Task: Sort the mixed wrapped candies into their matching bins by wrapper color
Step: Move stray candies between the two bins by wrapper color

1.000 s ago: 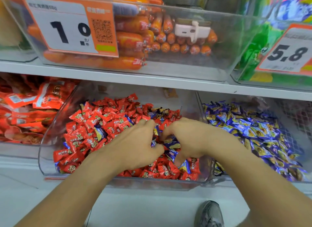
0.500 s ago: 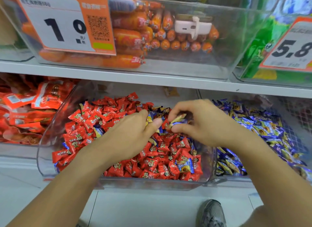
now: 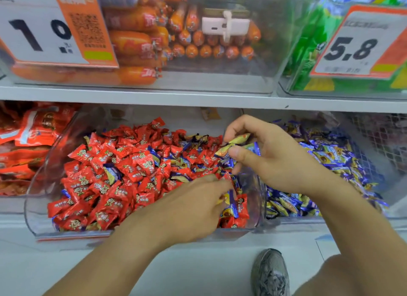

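Note:
A clear bin (image 3: 37,212) on the lower shelf holds red wrapped candies (image 3: 123,170) with blue-and-yellow ones mixed in. To its right a second clear bin (image 3: 394,205) holds blue-and-yellow candies (image 3: 330,154). My right hand (image 3: 271,154) is raised over the divide between the bins and pinches a few blue-and-yellow candies (image 3: 236,142) between thumb and fingers. My left hand (image 3: 193,205) reaches down into the red bin's right front corner, its fingertips on a blue-and-yellow candy (image 3: 230,202); the grip is blurred.
The shelf above (image 3: 198,99) carries a clear bin of orange sausages (image 3: 141,42) with a price card, and a green-packed bin at right. Red snack packets (image 3: 24,141) lie left of the red bin. My shoe (image 3: 271,273) stands on the floor below.
My right hand has lifted out of the red bin with blue-and-yellow candies and moved right. My left hand has slid down toward the bin's front right corner.

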Demonstrator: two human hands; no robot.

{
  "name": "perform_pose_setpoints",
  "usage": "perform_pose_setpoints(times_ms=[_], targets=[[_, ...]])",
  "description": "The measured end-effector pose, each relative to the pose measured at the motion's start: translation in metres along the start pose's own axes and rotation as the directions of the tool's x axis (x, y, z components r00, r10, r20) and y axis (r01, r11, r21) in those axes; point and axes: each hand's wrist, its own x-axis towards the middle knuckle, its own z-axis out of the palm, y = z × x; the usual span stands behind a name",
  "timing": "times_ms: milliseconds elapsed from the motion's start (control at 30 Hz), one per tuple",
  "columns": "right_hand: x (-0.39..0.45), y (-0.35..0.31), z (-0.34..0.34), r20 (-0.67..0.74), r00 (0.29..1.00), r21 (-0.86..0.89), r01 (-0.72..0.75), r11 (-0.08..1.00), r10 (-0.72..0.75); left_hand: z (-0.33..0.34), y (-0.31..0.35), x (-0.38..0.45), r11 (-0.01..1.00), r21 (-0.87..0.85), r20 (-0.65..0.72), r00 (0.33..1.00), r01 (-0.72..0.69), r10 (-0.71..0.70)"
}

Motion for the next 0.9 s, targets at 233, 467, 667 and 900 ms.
perform_pose_setpoints(times_ms=[233, 467, 667, 900], targets=[[0.031, 0.001, 0.016, 0.045, 0.998, -0.210, 0.045, 0.977, -0.036, -0.006, -0.002, -0.001, 0.999, 0.022, -0.095, 0.995, -0.035, 0.037], [0.068, -0.009, 0.046, 0.017, 0.997, -0.229, -0.069, 0.971, 0.075, -0.058, -0.060, -0.034, 0.952, -0.242, -0.318, 0.911, 0.188, -0.261], [0.076, -0.010, 0.059, 0.361, 0.895, -0.308, -0.150, 0.939, 0.261, -0.060, -0.081, -0.024, 0.948, -0.039, -0.514, 0.807, 0.316, -0.290], [0.068, -0.004, 0.071, 0.386, 0.859, -0.535, -0.088, 0.840, 0.336, -0.052, -0.085, 0.004, 0.924, 0.194, -0.333, 0.908, 0.329, -0.253]])
